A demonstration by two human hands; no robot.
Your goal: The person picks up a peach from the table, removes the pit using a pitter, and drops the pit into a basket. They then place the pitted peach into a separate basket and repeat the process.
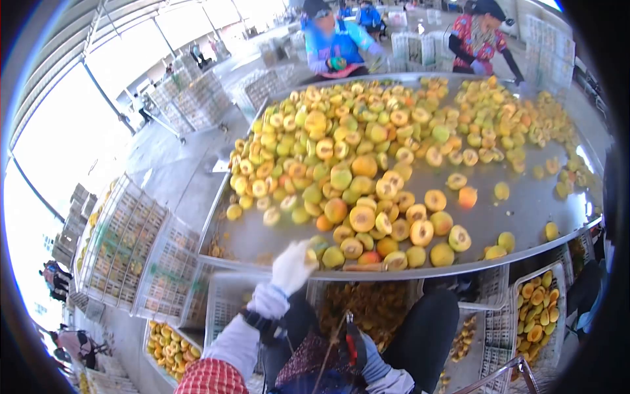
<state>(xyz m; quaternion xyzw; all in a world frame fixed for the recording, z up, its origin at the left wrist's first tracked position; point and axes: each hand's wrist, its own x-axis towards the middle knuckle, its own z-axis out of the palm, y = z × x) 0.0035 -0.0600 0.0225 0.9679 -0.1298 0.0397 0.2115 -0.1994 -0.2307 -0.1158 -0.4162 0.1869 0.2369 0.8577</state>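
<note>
My left hand [293,268], in a white glove, is at the near rim of the metal table [226,253], its fingers curled round a yellow peach [311,257] that they partly hide. Beside it, whole and halved yellow peaches [363,218] lie in a heap, many halves showing their pits. Low over my lap, my right hand [365,358] is closed round a red-handled hand tool [353,343] with a metal tip pointing up. Much of that hand is hidden by the tool and the sleeve. A brown wooden-looking handle [365,267] lies on the table's near edge.
Below the table stand a crate of dark scraps [364,305] and a crate of peach halves [538,308]. Stacked plastic crates [121,243] rise at the left. Across the table are two people, one in blue [341,46], one in red print [478,41].
</note>
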